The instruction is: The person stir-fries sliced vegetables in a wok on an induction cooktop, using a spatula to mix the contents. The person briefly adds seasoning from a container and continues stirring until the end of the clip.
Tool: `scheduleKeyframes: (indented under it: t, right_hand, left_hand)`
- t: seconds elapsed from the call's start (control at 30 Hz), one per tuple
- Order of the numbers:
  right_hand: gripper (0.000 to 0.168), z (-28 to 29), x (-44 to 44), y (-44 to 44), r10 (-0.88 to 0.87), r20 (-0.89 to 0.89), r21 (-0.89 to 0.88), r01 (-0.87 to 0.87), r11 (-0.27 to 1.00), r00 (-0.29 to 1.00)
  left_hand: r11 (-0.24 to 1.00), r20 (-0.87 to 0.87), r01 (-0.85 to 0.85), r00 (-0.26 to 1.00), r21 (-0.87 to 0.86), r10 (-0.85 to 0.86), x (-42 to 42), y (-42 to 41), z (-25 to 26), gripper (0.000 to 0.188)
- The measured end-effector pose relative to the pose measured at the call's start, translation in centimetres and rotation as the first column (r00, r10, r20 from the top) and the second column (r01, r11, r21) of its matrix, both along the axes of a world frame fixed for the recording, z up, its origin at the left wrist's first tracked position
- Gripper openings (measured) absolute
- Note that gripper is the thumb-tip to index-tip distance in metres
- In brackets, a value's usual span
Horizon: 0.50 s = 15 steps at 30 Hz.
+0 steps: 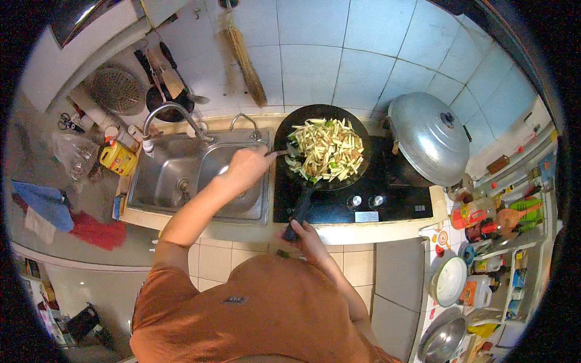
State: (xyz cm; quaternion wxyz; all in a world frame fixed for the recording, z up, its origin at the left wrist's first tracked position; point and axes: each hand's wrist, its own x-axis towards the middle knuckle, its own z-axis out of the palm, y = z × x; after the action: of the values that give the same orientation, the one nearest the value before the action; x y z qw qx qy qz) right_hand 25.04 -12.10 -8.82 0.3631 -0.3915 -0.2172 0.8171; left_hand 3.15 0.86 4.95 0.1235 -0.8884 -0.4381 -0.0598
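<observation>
A black wok (285, 131) on the stovetop holds a heap of pale cut strips (329, 147) mixed with green pieces and browned bits. My left hand (249, 165) is closed around the handle of a spatula (290, 152), whose blade reaches the food at the wok's left side. Below, my right hand (311, 238) grips the end of the wok's black handle (302, 208), which points back towards my body. Most of the spatula's handle is hidden in my fist, and its blade is partly covered by food.
A double steel sink (168, 177) with a curved tap (170, 105) adjoins the stove (327, 208) on the left. On the right rests a large domed metal lid (429, 140). Shelves at far right hold bottles, a white bowl (449, 281) and a steel basin (445, 340).
</observation>
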Motion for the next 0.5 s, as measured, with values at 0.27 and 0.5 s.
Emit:
scheduleKeyframes:
  t: [0.27, 0.5]
  right_hand:
    - [0.026, 1.2, 0.0, -0.2, -0.004, -0.025, 0.018, 0.004, 1.0, 1.0]
    - [0.034, 0.2, 0.1, -0.1, -0.012, 0.013, 0.071, 0.011, 0.997, 1.0]
  left_hand:
    - [0.994, -0.166, -0.003, 0.986, -0.11, -0.015, 1.0, -1.2, 0.0, 0.043]
    - [0.991, -0.136, -0.053, 0.99, -0.124, 0.036, 1.1, -1.9, 3.9, 0.043]
